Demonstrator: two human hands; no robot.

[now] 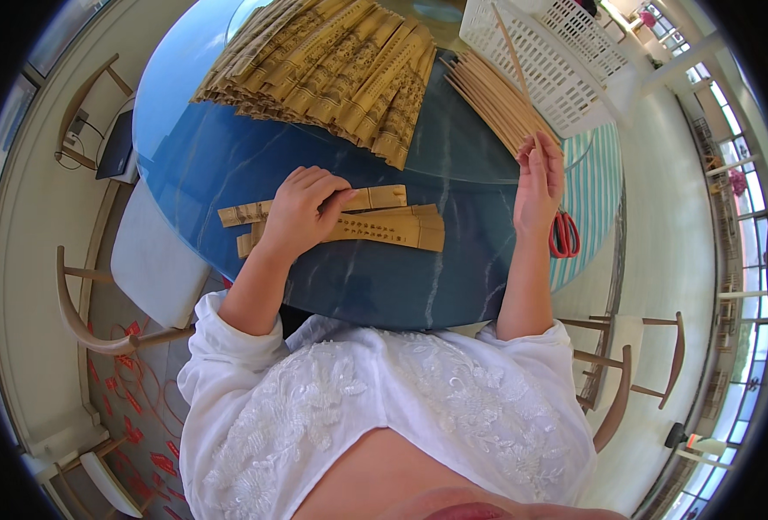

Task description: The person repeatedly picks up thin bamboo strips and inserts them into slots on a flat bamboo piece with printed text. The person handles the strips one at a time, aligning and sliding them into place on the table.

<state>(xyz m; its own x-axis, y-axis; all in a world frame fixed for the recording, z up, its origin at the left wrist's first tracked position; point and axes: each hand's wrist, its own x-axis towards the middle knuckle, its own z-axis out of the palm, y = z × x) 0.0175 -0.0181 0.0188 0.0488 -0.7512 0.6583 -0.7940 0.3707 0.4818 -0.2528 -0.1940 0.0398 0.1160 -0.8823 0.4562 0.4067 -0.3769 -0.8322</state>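
Two gold paper chopstick sleeves lie crossed on the blue marbled table [358,290] in front of me: an upper sleeve [379,197] and a lower sleeve [392,228] with dark printing. My left hand [304,208] lies over their middle, its fingers curled down on them; the exact grip under the palm is hidden. At the right, my right hand [540,182] is raised with fingertips pinched round the lower end of a slim wooden chopstick [511,48], which points up and away. Just beyond that hand a bundle of loose wooden chopsticks [492,100] rests on the table.
A large heap of gold sleeves [323,65] covers the table's far left. White plastic baskets [527,52] stand at the far right. Scissors with red handles [565,235] lie on a teal striped mat [596,191] beside my right wrist. Wooden chairs [154,251] flank the table.
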